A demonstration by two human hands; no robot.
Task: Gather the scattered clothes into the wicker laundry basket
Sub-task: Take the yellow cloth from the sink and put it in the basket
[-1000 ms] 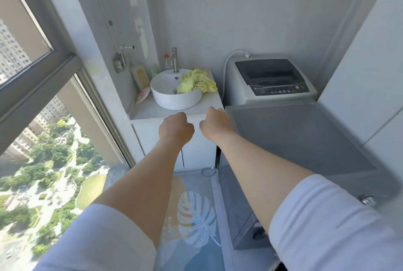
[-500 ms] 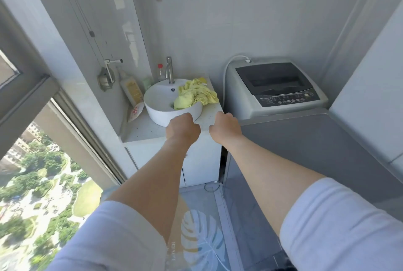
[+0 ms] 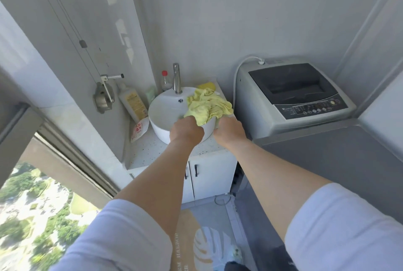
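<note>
A crumpled yellow-green garment [image 3: 207,105] lies over the right rim of a round white wash basin [image 3: 165,109] on a small white cabinet. My left hand [image 3: 187,129] is at the garment's lower left edge and my right hand [image 3: 229,130] is at its lower right edge. Both touch or nearly touch the cloth. I see the backs of both hands with the fingers curled away from me, so any grip on the cloth is hidden. No wicker basket is in view.
A grey top-loading washing machine [image 3: 292,96] stands right of the basin, with a grey counter [image 3: 327,157] in front of it. Bottles [image 3: 133,101] and a packet [image 3: 139,129] sit left of the basin. A large window [image 3: 37,205] fills the left. A leaf-pattern mat [image 3: 205,242] covers the floor.
Both hands have moved forward from in front of the cabinet up to the basin's rim and now meet the yellow-green garment. I have stepped closer to the basin.
</note>
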